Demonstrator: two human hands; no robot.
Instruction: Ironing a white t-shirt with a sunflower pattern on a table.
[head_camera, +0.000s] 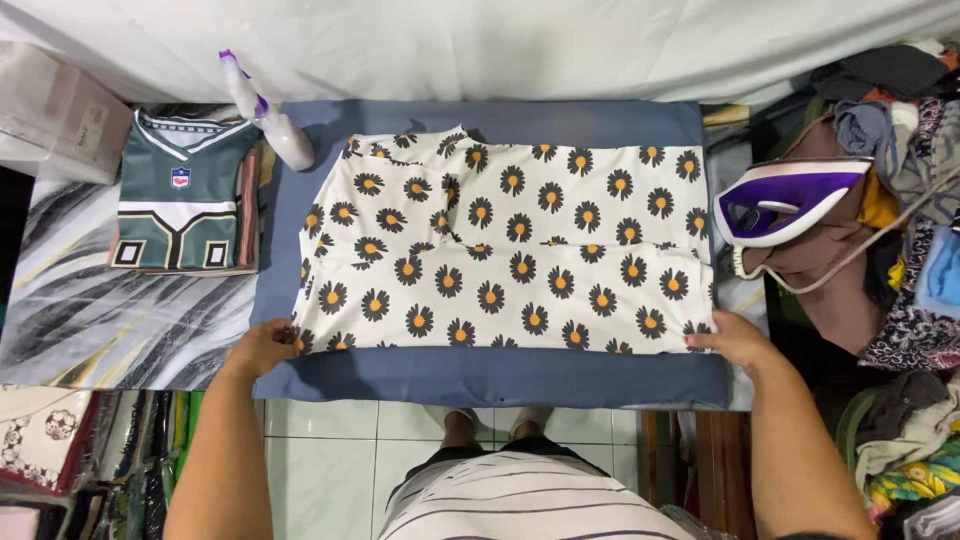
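- Reaching forward from the near side, both forearms stretch out wide apart, one toward each near corner of a white daisy-print garment (510, 245) spread flat on a blue ironing pad (490, 375).
- The left hand (262, 347) lies knuckles-up at the garment's near-left corner, its grip closed on the hem, fingertips tucked at the cloth edge.
- The right hand (735, 338) rests palm-down at the near-right corner, fingers flat on the fabric edge; its grip presses rather than pinches, and I cannot tell if any cloth is caught underneath.
- The garment sits in the middle of the pad, folded lengthwise, its near hem running parallel to the pad's near edge with a bare blue strip between them.
- The right end of the garment comes almost to the pad's right edge, just beside a purple-and-white steam iron (785, 203) resting on a heap of clothes (900, 230).
- On the left, a wider blue margin stays open; a spray bottle (268, 112) lies at the pad's far-left corner.
- Further left, a folded green jersey (182, 195) tops a small stack on the marbled desk (90, 320), well apart from the hands.
- Below the pad's near edge, tiled floor (320, 450) shows.
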